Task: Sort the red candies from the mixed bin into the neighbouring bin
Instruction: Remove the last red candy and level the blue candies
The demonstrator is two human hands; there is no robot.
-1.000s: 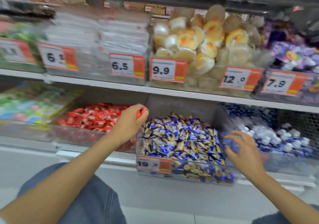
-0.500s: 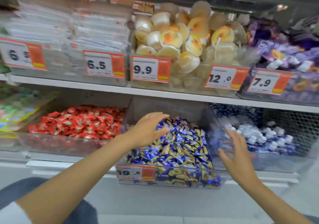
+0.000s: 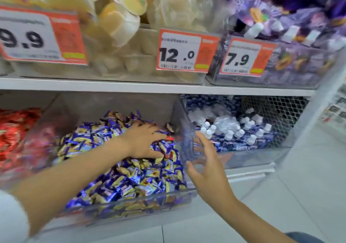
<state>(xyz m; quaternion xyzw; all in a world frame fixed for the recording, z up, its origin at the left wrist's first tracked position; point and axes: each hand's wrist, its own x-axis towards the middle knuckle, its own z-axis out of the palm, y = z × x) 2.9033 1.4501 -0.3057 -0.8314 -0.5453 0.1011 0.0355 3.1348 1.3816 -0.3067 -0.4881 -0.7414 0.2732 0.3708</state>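
The clear mixed bin (image 3: 142, 203) on the lower shelf is heaped with blue and gold wrapped candies (image 3: 131, 179). My left hand (image 3: 144, 141) lies palm down on the heap near the bin's right wall, fingers spread among the wrappers. A red candy (image 3: 170, 138) shows just beyond its fingertips. Another bit of red wrapper (image 3: 169, 155) peeks out below the thumb. My right hand (image 3: 207, 167) hovers outside the bin's right wall, fingers spread and holding nothing. The neighbouring bin of red candies (image 3: 16, 130) is at the far left.
To the right stands a bin of blue and white sweets (image 3: 237, 130) in front of a wire mesh. The upper shelf (image 3: 149, 87) carries jelly cups (image 3: 119, 17), purple packets (image 3: 299, 17) and price tags 9.9, 12.0 and 7.9. White floor tiles lie below.
My left hand let go of a red candy over the red bin, swung right and now lies on the blue heap. The camera moved closer and rightward. My right hand stayed beside the bin.
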